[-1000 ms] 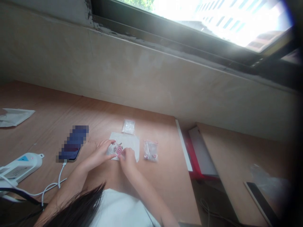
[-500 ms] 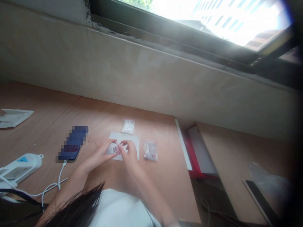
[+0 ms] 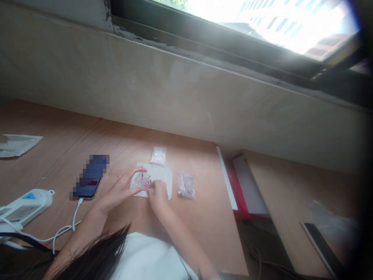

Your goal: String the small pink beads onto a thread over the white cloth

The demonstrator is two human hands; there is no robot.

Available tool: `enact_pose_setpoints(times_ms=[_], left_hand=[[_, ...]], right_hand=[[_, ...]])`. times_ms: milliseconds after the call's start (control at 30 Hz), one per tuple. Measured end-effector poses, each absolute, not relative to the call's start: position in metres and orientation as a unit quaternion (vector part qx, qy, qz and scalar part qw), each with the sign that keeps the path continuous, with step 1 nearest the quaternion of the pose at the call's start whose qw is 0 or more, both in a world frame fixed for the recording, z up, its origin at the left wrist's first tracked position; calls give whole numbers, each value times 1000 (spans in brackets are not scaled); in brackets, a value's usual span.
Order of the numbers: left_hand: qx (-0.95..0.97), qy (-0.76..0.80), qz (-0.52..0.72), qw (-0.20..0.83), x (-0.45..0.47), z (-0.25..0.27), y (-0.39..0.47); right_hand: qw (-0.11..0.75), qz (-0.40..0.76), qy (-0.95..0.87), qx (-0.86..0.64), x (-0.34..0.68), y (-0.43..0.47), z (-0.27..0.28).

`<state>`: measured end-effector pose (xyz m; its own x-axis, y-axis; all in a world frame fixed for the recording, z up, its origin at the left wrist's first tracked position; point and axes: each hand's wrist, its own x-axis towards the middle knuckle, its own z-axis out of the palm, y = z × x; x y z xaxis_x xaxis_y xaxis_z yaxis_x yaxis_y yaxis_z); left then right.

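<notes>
My left hand (image 3: 125, 188) spans a small clear, rounded plastic piece (image 3: 139, 179), with the thumb at its near edge and the fingers along its far edge. A cluster of small pink beads (image 3: 146, 185) sits at the piece's near right side, by my left thumb. Right beside those beads, my right hand (image 3: 159, 194) has its fingers bent and pressed together; whatever they hold is too small to make out. Beneath both hands lies a white sheet or shallow tray (image 3: 163, 177) on the wooden table.
Two small clear packets lie close by, one packet (image 3: 159, 155) behind the white sheet and another packet (image 3: 185, 186) to its right. At left are a phone (image 3: 91, 177), its white cable (image 3: 76, 210), and a white power strip (image 3: 27, 206). A red-edged folder (image 3: 249, 194) fills the table gap.
My right hand has turned and drawn down to the near right, its fingers now curled in. The left fingers have spread wider, and more of the clear piece shows.
</notes>
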<state>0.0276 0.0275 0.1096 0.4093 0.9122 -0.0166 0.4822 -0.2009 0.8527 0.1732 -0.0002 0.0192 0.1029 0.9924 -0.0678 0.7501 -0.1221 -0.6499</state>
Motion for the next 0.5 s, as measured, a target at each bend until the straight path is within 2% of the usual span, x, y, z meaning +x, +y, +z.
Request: enact_pose_setpoints(times_ms=[500], left_hand=[[717,489,264,420,33,118,25]], right_hand=[[229,221,-622,-716,169,-3,20]])
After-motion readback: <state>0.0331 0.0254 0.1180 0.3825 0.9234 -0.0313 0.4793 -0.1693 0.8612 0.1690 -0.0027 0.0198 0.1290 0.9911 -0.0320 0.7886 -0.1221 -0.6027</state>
